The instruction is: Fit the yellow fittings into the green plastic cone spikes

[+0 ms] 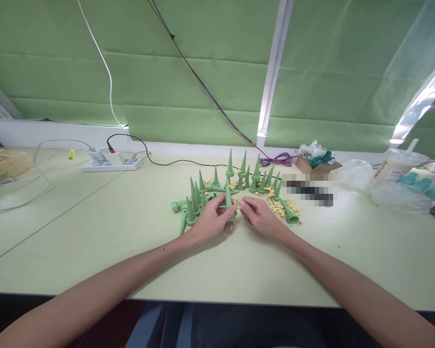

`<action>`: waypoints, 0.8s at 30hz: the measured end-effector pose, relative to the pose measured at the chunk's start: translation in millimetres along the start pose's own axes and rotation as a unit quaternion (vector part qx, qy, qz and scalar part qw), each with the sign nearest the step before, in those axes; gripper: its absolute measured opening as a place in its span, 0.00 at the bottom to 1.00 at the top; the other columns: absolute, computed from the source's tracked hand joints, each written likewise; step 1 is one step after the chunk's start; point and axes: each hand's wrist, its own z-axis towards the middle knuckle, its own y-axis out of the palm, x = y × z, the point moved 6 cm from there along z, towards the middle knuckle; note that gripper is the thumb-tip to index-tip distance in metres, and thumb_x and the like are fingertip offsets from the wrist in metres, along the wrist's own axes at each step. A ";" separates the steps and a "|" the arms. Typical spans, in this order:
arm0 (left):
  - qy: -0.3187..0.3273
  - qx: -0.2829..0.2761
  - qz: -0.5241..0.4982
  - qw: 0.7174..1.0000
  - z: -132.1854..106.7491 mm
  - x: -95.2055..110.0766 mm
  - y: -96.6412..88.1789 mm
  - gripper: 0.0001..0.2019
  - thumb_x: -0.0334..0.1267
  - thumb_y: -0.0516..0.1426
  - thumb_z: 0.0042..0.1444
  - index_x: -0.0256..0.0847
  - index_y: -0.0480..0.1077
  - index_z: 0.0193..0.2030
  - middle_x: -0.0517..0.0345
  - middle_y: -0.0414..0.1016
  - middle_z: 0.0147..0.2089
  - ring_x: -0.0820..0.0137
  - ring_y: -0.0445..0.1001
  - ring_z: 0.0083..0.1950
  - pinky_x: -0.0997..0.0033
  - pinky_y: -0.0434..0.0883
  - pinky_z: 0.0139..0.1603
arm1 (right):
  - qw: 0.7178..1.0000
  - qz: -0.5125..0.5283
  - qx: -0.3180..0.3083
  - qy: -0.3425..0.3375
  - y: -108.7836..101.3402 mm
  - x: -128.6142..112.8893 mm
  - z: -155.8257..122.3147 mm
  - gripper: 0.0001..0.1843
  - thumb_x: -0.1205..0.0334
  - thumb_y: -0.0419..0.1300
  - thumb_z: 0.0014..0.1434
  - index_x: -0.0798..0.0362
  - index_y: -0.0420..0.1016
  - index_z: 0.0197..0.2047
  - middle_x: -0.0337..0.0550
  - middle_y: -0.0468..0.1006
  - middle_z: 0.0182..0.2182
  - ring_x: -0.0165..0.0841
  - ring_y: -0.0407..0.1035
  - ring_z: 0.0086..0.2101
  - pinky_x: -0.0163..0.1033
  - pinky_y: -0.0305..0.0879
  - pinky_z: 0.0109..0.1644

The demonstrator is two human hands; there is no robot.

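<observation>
Two hands meet over the table (94, 241): left hand (212, 220) grips a green cone (228, 197) upright, right hand (261, 217) pinches a tiny yellow piece (238, 207) right beside it, more cones (255, 176) standing behind.

On the pale table (94, 232), green cones (239, 179) and yellow pieces (277, 207) are scattered just beyond the left hand (212, 220).

This is a light assembly workplace set up in an office-like room. A long pale table (94, 232) runs below windows covered by green blinds (166, 72) at 12 o'clock. Many identical green plastic cones (239, 183) and small yellow parts (275, 207) are heaped at its centre. A power strip (110, 164) with cables lies at 10 o'clock. A cardboard box (317, 166) and clear plastic bags (398, 195) sit at 2 o'clock.
</observation>
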 end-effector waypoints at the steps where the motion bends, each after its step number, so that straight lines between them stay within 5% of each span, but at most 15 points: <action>1: -0.002 -0.002 0.002 1.000 0.0 -0.3 0.2 0.14 0.49 0.57 0.63 0.41 0.62 0.38 0.66 0.64 0.26 0.76 0.68 0.20 0.75 0.66 0.20 | 1.000 0.002 0.000 0.001 0.4 1.2 0.2 0.23 0.52 0.47 0.71 0.50 0.55 0.24 0.33 0.60 0.18 0.29 0.54 0.22 0.38 0.52 0.31; 15: -0.002 0.011 0.004 1.000 -0.3 2.5 -1.9 0.14 0.49 0.57 0.62 0.41 0.63 0.39 0.63 0.67 0.30 0.75 0.69 0.22 0.75 0.66 0.20 | 0.999 0.020 0.034 0.005 -1.2 5.9 0.3 0.24 0.48 0.48 0.71 0.51 0.60 0.25 0.34 0.61 0.19 0.29 0.56 0.22 0.37 0.53 0.30; 24: 0.001 0.005 0.003 1.000 -0.5 3.1 -1.3 0.16 0.52 0.57 0.62 0.41 0.62 0.38 0.66 0.64 0.26 0.75 0.68 0.21 0.75 0.66 0.21 | 0.995 0.099 -0.019 -0.003 2.3 0.3 -2.0 0.16 0.49 0.53 0.69 0.51 0.65 0.34 0.34 0.64 0.22 0.29 0.58 0.23 0.36 0.55 0.28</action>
